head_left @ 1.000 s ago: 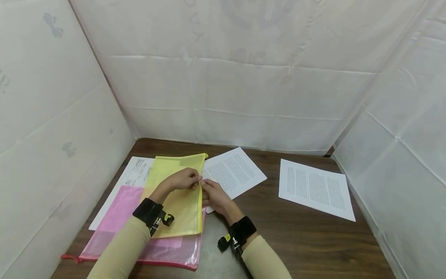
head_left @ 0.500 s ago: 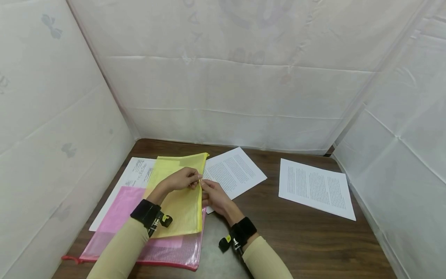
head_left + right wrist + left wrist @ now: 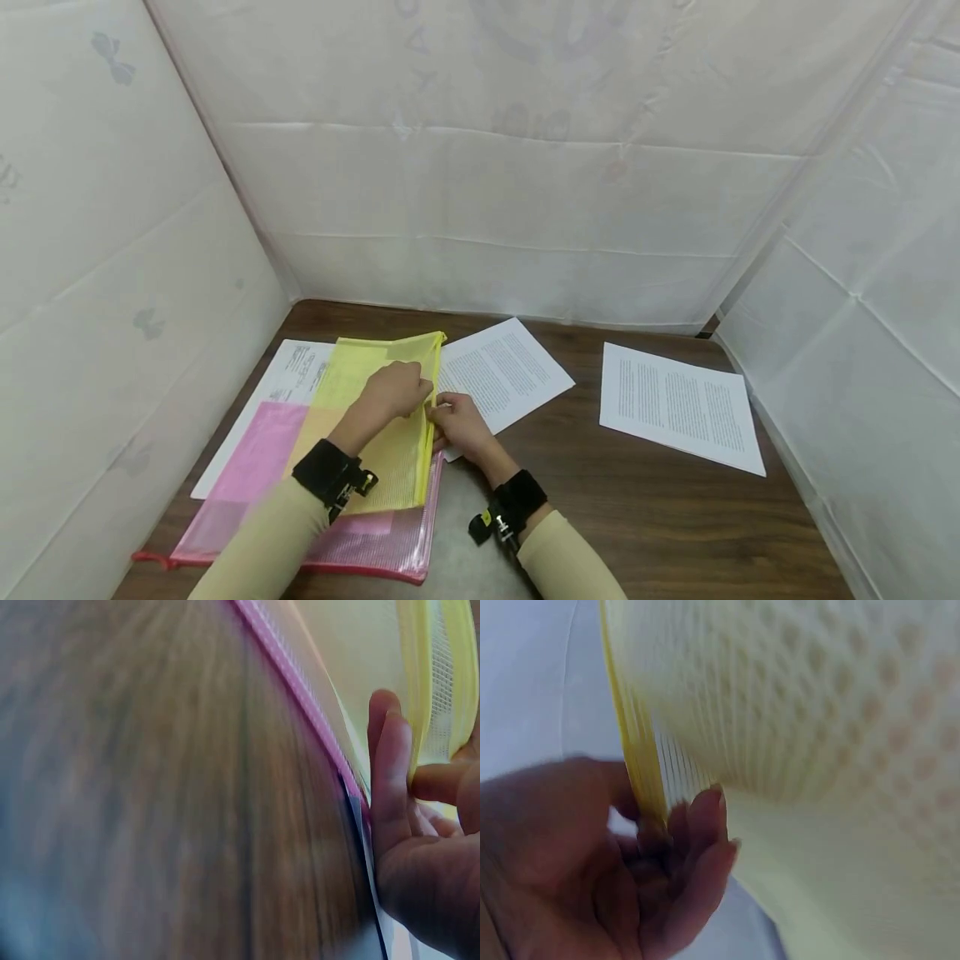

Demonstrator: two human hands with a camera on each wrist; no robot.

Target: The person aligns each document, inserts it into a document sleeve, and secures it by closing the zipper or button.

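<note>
A yellow mesh zip pouch (image 3: 371, 433) lies on a pink mesh pouch (image 3: 247, 467) at the table's left. My left hand (image 3: 400, 390) rests on the yellow pouch and grips its right zipper edge (image 3: 646, 787), raising it a little. My right hand (image 3: 456, 419) meets it from the right; its fingers (image 3: 390, 772) pinch the same yellow edge (image 3: 435, 682) just above the pink pouch's zipper (image 3: 300, 697). The wrist views are blurred, and I cannot make out the zipper pull.
A printed sheet (image 3: 288, 371) lies under the pouches at the left. Two more printed sheets lie on the brown table (image 3: 600, 500): one in the middle (image 3: 506, 371), one at the right (image 3: 678, 404). White cloth walls (image 3: 487, 192) close in the back and both sides.
Both hands have shifted slightly toward me along the yellow pouch's zipper edge. The left hand has turned over the edge, which now stands a little higher.
</note>
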